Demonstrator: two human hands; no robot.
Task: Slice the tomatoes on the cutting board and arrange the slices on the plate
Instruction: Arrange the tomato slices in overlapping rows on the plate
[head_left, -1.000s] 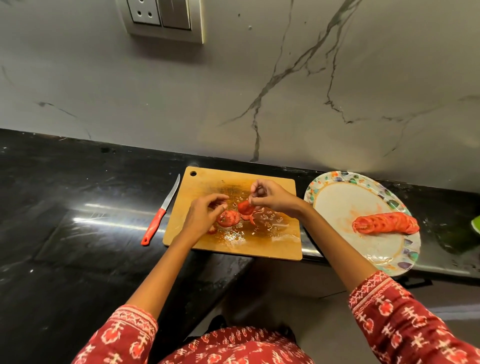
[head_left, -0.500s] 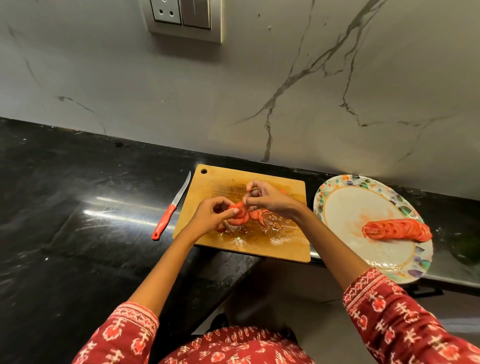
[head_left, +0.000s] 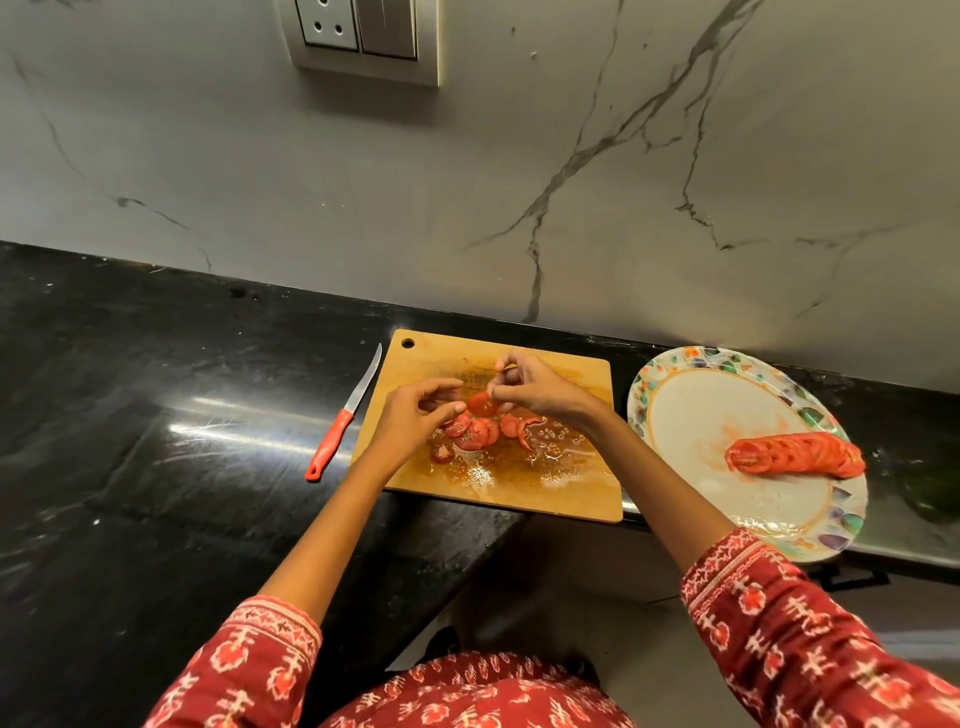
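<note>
Pinching one tomato slice (head_left: 481, 404) between right hand (head_left: 535, 387) fingertips, lifted just above cutting board (head_left: 566, 499). Left hand (head_left: 415, 421) close beside, thumb tip touching slice edge, fingers loosely curled, gripping nothing else. More loose slices (head_left: 478, 431) flat on wet, juice-smeared board beneath both hands. Overlapping row of slices (head_left: 795, 454) already on patterned plate (head_left: 675, 415), right of board. Red-handled knife (head_left: 343, 421) on black counter (head_left: 156, 415), just left of board, untouched. Wall socket plate (head_left: 363, 36) above.
</note>
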